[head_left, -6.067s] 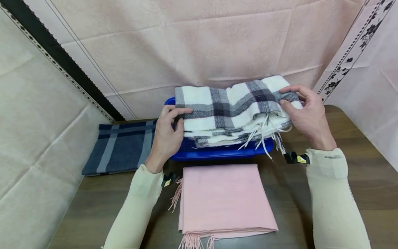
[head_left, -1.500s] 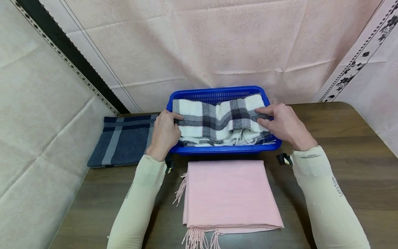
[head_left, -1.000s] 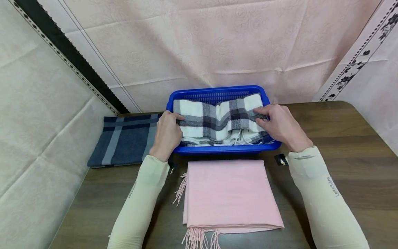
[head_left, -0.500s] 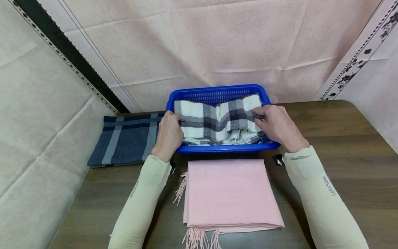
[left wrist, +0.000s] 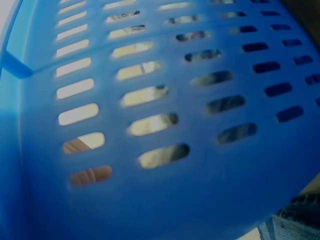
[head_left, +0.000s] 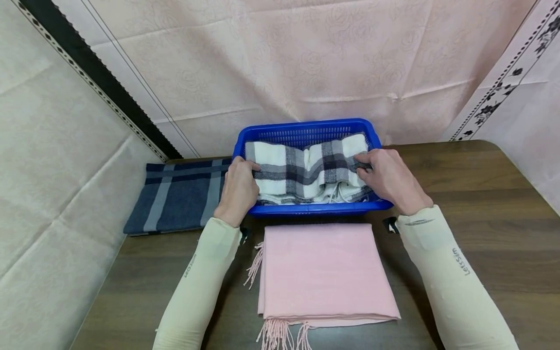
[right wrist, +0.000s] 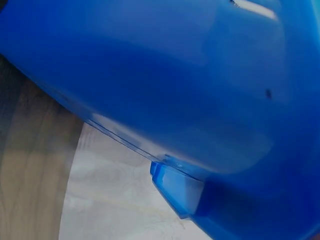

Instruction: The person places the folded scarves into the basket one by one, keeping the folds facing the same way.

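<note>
A folded white, grey and black plaid scarf (head_left: pixel 304 167) with white fringe lies inside a blue plastic basket (head_left: pixel 312 210). My left hand (head_left: pixel 238 188) reaches over the basket's left rim and grips the scarf's left end; its thumb is hidden. At the other end my right hand (head_left: pixel 389 176) pinches the scarf between thumb and forefinger, over the right rim. The left wrist view shows the slotted basket wall (left wrist: pixel 165 195), with a finger (left wrist: pixel 90 176) visible through a slot. Only the basket's smooth blue wall (right wrist: pixel 150 75) fills most of the right wrist view.
A folded pink scarf (head_left: pixel 325 274) with fringe lies on the wooden table (head_left: pixel 481 194) in front of the basket. To the left is a folded dark blue striped scarf (head_left: pixel 179 197). A pale patterned cloth (head_left: pixel 306 58) hangs behind the basket.
Earlier both hands held the plaid scarf above the basket; now it sits lower, inside it. Over the last second, the right hand has shifted slightly left and the left hand slightly right.
</note>
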Motion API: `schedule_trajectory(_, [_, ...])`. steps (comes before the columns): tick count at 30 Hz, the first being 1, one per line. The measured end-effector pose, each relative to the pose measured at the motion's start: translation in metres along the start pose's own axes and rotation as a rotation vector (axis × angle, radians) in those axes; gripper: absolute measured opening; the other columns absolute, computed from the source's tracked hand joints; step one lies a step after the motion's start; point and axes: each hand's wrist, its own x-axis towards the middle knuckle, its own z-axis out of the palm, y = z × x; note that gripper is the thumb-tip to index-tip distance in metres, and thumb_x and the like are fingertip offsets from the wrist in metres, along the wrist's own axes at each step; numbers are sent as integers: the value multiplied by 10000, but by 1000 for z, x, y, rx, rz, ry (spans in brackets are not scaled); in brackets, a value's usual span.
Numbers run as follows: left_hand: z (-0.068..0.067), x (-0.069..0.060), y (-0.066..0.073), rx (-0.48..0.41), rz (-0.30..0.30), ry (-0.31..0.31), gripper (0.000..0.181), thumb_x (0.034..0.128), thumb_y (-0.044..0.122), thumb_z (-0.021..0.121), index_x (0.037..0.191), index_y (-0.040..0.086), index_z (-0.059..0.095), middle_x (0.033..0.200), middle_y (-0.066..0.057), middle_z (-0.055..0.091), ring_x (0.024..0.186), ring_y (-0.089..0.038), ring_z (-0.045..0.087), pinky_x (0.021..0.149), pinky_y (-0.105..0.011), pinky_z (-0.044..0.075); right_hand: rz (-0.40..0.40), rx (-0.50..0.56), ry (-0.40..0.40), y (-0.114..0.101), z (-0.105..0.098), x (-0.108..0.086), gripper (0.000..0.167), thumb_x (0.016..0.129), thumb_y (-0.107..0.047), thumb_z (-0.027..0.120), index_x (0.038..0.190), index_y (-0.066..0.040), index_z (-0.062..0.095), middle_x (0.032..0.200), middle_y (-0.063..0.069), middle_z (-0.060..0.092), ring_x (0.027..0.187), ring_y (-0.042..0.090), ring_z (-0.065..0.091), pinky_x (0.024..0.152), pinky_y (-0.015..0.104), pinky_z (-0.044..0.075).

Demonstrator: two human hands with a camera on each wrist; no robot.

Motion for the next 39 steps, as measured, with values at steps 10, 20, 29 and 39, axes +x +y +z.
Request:
schedule_trajectory(10, [0,0,2,34,10,4,325,948,-11,537,1217,9,718,1216,-174,597,1040,-349,661,922,-481,562,24,7,11,-2,0,0,384,970,-144,646,1335,-28,664,1359,242,636,924,292,589,740,417,482])
schedule_trajectory(20, [-2,-1,1,29,11,-16,321,967,-18,509,1226,-9,699,1252,-214,589,1111,-361,633,976,-492,542,21,-13,25,-7,-2,-3,338,936,-130,671,1241,8,719,1305,259,637,1142,366,572,978,546,496])
schedule_trajectory(29, [-4,-1,2,24,20,-26,292,1029,62,519,1282,14,657,1484,-190,465,1325,-345,535,1105,-498,471,-16,-49,26,-9,-2,-6,245,912,-78,691,1107,52,763,1373,274,522,1275,428,473,1103,576,412])
schedule_trajectory(39, [-3,2,5,-19,184,-172,432,1105,332,401,1358,63,625,1601,-155,418,1503,-331,379,1222,-511,320,-101,-33,25,-16,5,-4,302,986,-172,648,1168,54,732,1465,278,511,1385,450,451,1162,590,365])
